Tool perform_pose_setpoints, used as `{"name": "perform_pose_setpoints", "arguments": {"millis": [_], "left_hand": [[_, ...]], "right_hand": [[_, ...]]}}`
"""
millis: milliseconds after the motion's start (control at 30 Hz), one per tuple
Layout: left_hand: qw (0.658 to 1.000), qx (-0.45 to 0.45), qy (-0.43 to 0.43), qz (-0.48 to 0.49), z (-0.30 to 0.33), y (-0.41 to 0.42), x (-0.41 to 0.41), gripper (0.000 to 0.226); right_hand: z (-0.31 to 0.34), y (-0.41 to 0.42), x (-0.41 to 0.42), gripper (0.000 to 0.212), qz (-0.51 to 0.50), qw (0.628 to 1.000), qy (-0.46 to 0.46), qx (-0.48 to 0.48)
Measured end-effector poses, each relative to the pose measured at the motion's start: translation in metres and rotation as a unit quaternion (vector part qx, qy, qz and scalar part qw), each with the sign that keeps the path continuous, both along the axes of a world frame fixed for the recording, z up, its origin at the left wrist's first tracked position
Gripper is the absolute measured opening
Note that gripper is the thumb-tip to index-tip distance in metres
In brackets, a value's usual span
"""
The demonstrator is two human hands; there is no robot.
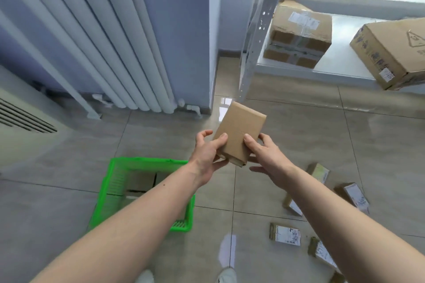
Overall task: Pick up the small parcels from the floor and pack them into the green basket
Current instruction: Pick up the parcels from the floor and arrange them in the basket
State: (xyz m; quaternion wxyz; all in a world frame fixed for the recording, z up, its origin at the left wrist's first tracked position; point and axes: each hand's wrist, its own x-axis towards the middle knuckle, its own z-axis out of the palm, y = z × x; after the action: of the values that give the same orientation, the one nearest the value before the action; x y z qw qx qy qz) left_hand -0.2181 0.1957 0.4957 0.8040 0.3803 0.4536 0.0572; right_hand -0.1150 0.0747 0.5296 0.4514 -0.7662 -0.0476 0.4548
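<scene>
1. Nearest the camera, four small parcels (287,235) lie on the tiled floor (379,145) at right.
2. Left of them, the green basket (108,188) holds parcels.
3. Above, the left hand (208,153) and right hand (264,155) together grip a brown parcel (241,131) by its near end.

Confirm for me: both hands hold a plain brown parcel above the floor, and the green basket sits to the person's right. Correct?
Not quite. In the head view the green basket sits to the person's left. The rest stands: the left hand and right hand hold the plain brown parcel above the floor.
</scene>
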Motion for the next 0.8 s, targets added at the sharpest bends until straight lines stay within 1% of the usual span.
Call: {"name": "perform_pose_setpoints", "arguments": {"millis": [133,200,300,433,567,633,700,800], "left_hand": [[1.0,0.014,0.002,-0.002,0.005,0.044,-0.074,0.034],[0.999,0.037,0.022,-0.014,-0.001,0.069,-0.117,0.032],[0.995,0.079,0.049,-0.028,-0.017,0.106,-0.185,0.025],[0.991,0.109,0.077,-0.025,-0.052,0.152,-0.26,0.032],[0.977,0.15,0.137,-0.063,-0.109,0.185,-0.308,0.041],[0.972,0.15,0.157,-0.086,-0.141,0.196,-0.322,0.042],[0.971,0.14,0.168,-0.096,-0.175,0.204,-0.331,0.04],[0.974,0.121,0.181,-0.066,-0.234,0.215,-0.337,0.035]], "right_hand": [[-0.004,0.055,-0.068,0.058,0.017,1.0,-0.007,0.019],[-0.013,0.086,-0.106,0.053,0.023,0.999,-0.011,0.021],[-0.038,0.134,-0.167,0.046,0.018,1.0,-0.001,0.014],[-0.083,0.183,-0.246,0.037,-0.007,0.999,0.036,0.017],[-0.136,0.213,-0.3,0.026,-0.016,0.996,0.085,0.005],[-0.165,0.225,-0.313,0.023,-0.01,0.994,0.105,0.002],[-0.198,0.236,-0.32,0.024,0.003,0.994,0.106,-0.006],[-0.257,0.255,-0.327,0.029,0.015,0.996,0.084,-0.033]]}}
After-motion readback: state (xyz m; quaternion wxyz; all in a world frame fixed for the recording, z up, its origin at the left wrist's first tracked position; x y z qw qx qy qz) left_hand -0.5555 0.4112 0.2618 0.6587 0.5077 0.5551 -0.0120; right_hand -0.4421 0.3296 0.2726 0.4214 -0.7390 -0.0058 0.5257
